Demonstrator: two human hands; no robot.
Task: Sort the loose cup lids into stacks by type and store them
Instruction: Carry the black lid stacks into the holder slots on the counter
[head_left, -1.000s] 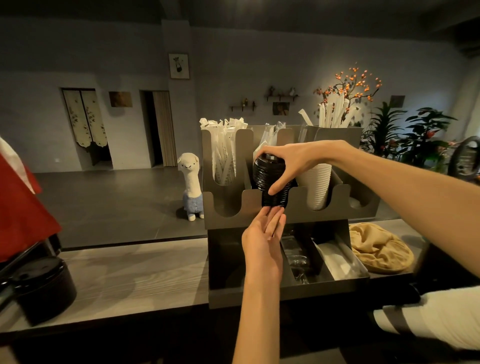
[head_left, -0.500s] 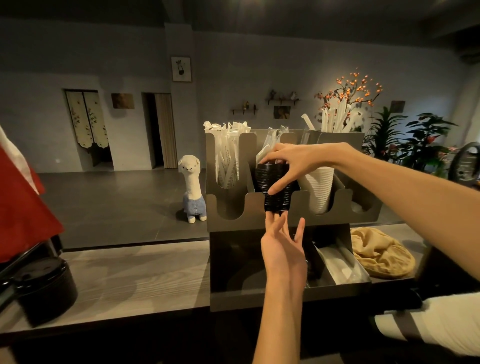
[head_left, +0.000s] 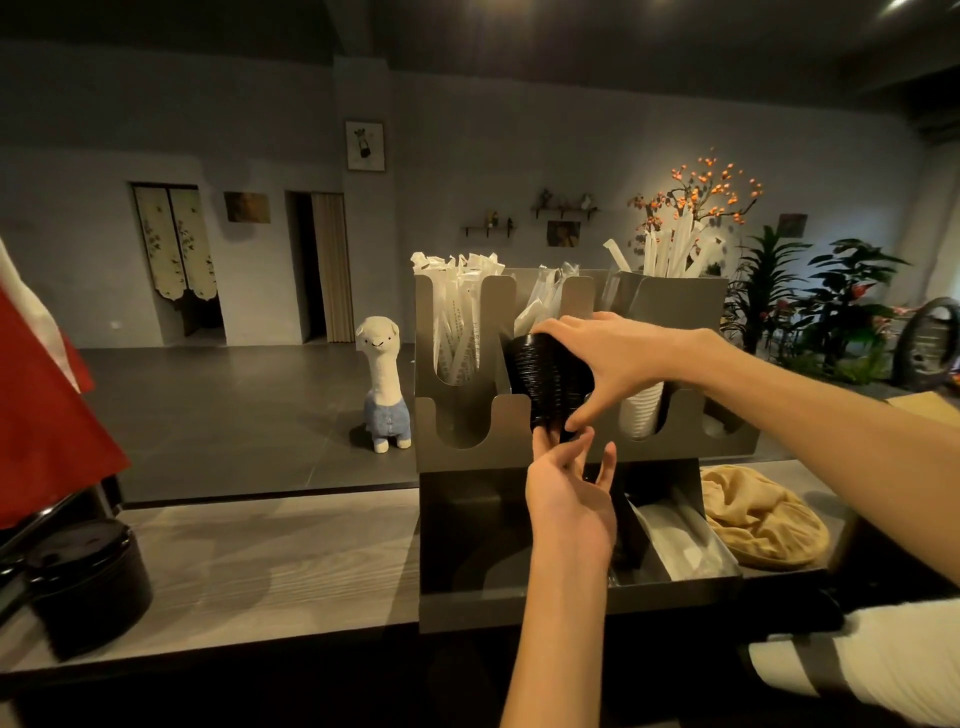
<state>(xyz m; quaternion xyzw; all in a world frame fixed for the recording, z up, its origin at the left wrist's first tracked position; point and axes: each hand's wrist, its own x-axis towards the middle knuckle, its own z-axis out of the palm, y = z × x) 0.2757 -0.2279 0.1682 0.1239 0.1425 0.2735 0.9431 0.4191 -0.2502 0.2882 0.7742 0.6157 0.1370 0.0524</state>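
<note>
At the second slot of the grey organizer (head_left: 582, 452), my right hand (head_left: 613, 364) grips a black lid stack (head_left: 550, 384) going in, left hand (head_left: 569, 499) spread beneath it, while more black lids (head_left: 83, 566) wait far left, seemingly unstored.

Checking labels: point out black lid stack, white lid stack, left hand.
black lid stack (head_left: 545, 384), head view, ribbed side of the stack.
white lid stack (head_left: 641, 415), head view, lower side in its slot.
left hand (head_left: 569, 499), head view, palm.
</note>
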